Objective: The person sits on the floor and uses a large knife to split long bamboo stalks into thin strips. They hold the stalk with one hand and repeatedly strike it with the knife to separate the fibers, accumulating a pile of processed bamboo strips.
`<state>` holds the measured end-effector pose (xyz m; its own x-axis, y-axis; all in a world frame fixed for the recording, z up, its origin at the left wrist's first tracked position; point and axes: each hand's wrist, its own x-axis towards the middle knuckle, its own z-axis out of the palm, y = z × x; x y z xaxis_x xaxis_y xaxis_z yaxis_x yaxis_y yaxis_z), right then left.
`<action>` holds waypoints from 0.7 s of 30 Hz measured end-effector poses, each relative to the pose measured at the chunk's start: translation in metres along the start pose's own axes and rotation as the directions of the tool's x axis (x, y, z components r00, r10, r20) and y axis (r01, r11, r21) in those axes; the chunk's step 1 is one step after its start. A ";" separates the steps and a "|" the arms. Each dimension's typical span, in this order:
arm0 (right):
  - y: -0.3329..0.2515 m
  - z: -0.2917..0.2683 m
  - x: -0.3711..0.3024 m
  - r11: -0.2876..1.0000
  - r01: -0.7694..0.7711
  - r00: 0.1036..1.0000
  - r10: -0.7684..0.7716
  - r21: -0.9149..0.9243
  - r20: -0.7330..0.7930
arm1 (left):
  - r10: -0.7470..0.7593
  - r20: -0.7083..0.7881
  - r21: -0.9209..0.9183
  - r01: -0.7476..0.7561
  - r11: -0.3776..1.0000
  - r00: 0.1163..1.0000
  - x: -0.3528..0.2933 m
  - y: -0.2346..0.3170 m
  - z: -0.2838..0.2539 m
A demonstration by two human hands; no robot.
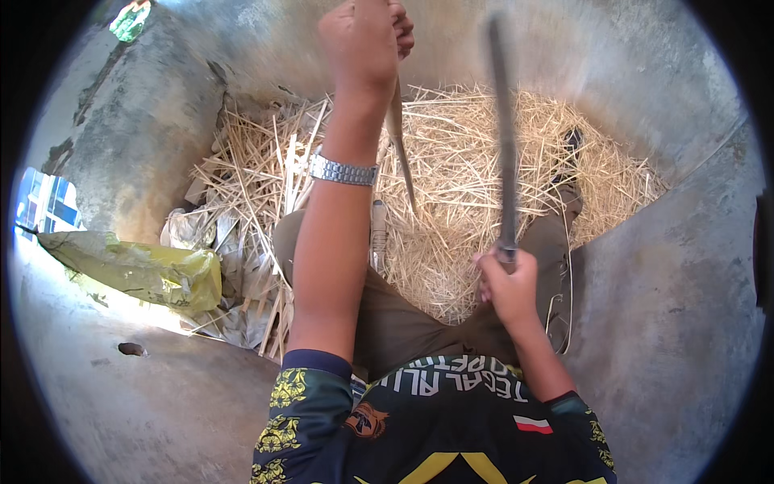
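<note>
Head view: you sit with your legs, in dark brown trousers (403,323), spread over a heap of pale, straw-like strips (459,185) between grey, stained concrete walls (661,323). Your left grip (363,36), raised to the top edge, is closed in a fist around a slender, tapering brown stick (402,153); the stick slants downward, its thin end above the strips, its upper part hidden by your fist. A silver metal-link wristband (343,170) circles that wrist. Your right grip (509,286), low by your right thigh, is wrapped around the base of a long, dark, narrow-bladed knife (505,153). The blade, blurred, points up and away from you, well apart from the stick. A crumpled, translucent yellow-green plastic sack (161,270) lies at your left.
</note>
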<state>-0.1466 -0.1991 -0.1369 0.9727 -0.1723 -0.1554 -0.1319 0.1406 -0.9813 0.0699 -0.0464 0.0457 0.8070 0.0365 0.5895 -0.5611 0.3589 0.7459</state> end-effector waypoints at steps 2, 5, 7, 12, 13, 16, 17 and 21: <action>-0.013 0.009 -0.005 0.956 0.044 0.999 -0.038 0.291 -0.029 | 0.028 -0.025 0.009 -0.027 1.000 0.999 -0.003 -0.002 0.000; 0.023 0.010 -0.009 0.983 -0.182 0.964 0.181 -0.016 0.194 | 0.082 -0.068 0.093 -0.076 0.993 0.994 -0.015 0.006 0.019; 0.045 0.000 -0.009 0.935 -0.253 0.919 0.313 -0.248 0.242 | 0.076 -0.092 0.090 -0.068 0.994 0.993 -0.018 0.015 0.018; 0.019 0.004 -0.017 0.957 -0.264 0.944 0.282 -0.120 0.170 | 0.043 -0.113 -0.029 -0.047 0.998 0.993 -0.021 0.026 -0.009; 0.009 0.009 -0.019 0.976 -0.208 0.964 0.192 0.068 0.184 | 0.043 -0.132 -0.028 -0.047 0.999 0.990 -0.021 0.028 -0.009; -0.004 0.029 -0.025 0.935 -0.059 0.992 0.014 0.350 0.127 | 0.055 -0.177 -0.008 -0.057 0.998 0.983 -0.024 0.034 -0.013; 0.006 0.032 -0.026 0.927 -0.055 0.993 0.010 0.371 0.121 | 0.064 -0.179 -0.002 -0.065 0.998 0.982 -0.024 0.033 -0.010; 0.061 -0.007 0.000 0.904 -0.292 0.889 0.377 -0.312 0.262 | 0.026 -0.184 -0.003 -0.027 1.000 0.983 -0.024 0.026 -0.023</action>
<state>-0.1556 -0.1978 -0.1979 0.8646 0.1550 -0.4780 -0.4625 -0.1267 -0.8775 0.0403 -0.0169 0.0443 0.8119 0.2167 0.5420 -0.5826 0.3601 0.7286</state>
